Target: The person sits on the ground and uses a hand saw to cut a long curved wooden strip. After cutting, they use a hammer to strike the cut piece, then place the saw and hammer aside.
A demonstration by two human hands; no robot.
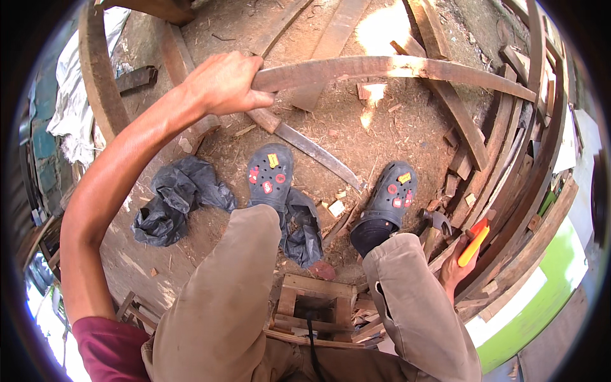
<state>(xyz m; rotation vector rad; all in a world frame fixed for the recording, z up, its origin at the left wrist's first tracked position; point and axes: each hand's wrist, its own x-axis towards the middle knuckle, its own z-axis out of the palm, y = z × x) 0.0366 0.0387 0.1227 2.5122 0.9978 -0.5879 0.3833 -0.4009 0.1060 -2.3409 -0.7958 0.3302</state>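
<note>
My left hand [223, 83] is closed around the near end of a long curved wooden plank [394, 67] that reaches to the right above the ground. My right hand [457, 267] hangs low beside my right knee and grips a tool with an orange and yellow handle [475, 243]. A claw hammer [436, 221] rests on the wood just left of that hand. Both feet in dark clogs [270, 175] [389, 198] stand on sawdust-covered ground.
A dark crumpled plastic bag [175, 197] lies left of my left foot. Curved planks are stacked at the right [509, 165], and another leans at the upper left [98, 76]. A small wooden stool frame [315, 305] sits beneath me. Wood offcuts litter the ground.
</note>
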